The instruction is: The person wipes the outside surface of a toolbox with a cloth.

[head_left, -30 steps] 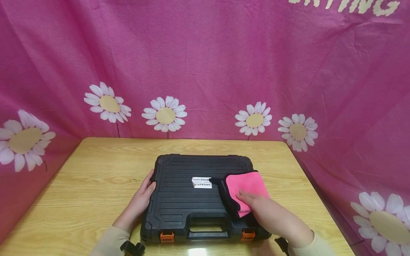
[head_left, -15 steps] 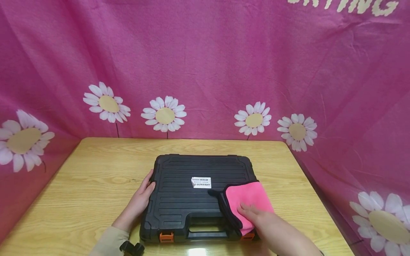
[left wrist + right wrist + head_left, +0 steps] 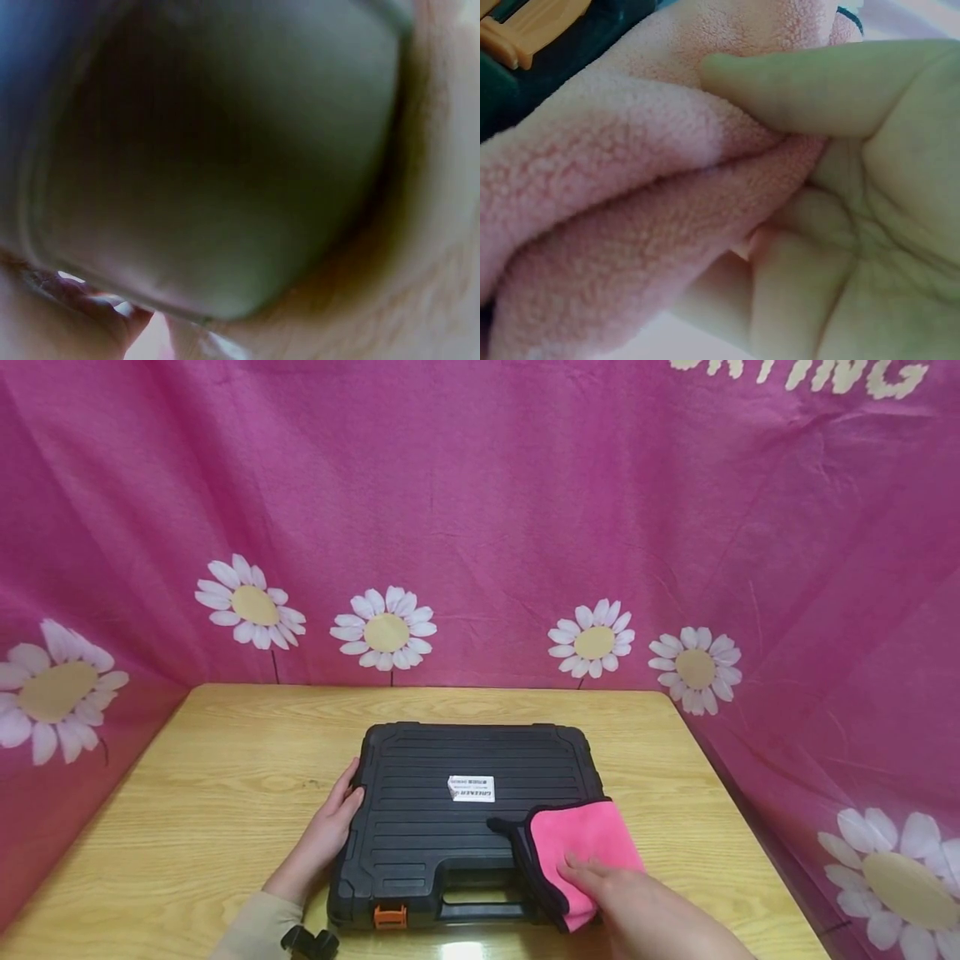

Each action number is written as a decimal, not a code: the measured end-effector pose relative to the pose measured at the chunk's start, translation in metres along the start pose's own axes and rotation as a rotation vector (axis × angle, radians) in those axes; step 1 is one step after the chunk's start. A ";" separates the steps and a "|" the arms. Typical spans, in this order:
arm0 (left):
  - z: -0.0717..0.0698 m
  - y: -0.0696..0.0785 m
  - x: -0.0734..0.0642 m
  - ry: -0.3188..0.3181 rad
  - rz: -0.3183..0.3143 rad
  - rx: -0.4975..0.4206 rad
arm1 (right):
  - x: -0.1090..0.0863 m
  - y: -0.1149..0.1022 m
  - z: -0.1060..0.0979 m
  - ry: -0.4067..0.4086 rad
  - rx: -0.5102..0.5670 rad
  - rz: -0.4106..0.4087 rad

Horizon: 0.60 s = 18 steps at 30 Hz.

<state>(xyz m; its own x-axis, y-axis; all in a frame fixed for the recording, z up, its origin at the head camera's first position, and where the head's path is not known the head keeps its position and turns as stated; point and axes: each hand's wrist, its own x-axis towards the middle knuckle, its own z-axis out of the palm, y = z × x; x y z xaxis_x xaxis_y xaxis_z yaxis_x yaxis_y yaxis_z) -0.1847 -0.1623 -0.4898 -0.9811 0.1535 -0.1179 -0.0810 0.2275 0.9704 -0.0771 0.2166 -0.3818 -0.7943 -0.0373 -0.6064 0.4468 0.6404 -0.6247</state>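
Note:
A black plastic tool case (image 3: 450, 831) with a carrying handle lies flat on the table. My left hand (image 3: 330, 827) rests against its left side, the thumb at the edge and the fingers reaching along it. Over the case's front right corner drapes a folded pink cleaning cloth (image 3: 585, 839) with black trim. My right hand (image 3: 637, 902) grips that cloth, thumb on top and fingers beneath; the right wrist view shows the fleecy fold (image 3: 630, 165) pinched by the thumb (image 3: 795, 86). An orange latch (image 3: 517, 34) shows beside it. The left wrist view is mostly blocked and blurred.
A white label (image 3: 472, 788) sits on the lid. At the case's front left is another orange latch (image 3: 391, 917). The wooden table (image 3: 225, 760) meets a pink curtain (image 3: 480, 527) printed with daisies at the back and sides.
My right hand has drawn the cloth toward the front edge of the case, hiding the front right latch in the head view. The left hand and the case stay put.

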 end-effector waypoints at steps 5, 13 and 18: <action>0.000 -0.002 0.000 -0.009 0.012 -0.009 | -0.001 0.001 0.000 -0.002 -0.054 -0.024; 0.000 -0.002 0.000 -0.006 -0.006 -0.012 | -0.006 0.002 -0.002 -0.080 0.063 0.027; 0.001 -0.001 -0.001 -0.014 0.023 -0.031 | -0.010 0.005 -0.008 -0.369 0.473 0.045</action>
<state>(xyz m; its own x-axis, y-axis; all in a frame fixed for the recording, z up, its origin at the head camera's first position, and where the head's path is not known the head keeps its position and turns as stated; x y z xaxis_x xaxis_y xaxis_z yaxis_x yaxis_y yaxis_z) -0.1838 -0.1621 -0.4912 -0.9801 0.1723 -0.0982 -0.0641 0.1934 0.9790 -0.0699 0.2266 -0.3750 -0.6130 -0.3363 -0.7149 0.6785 0.2395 -0.6944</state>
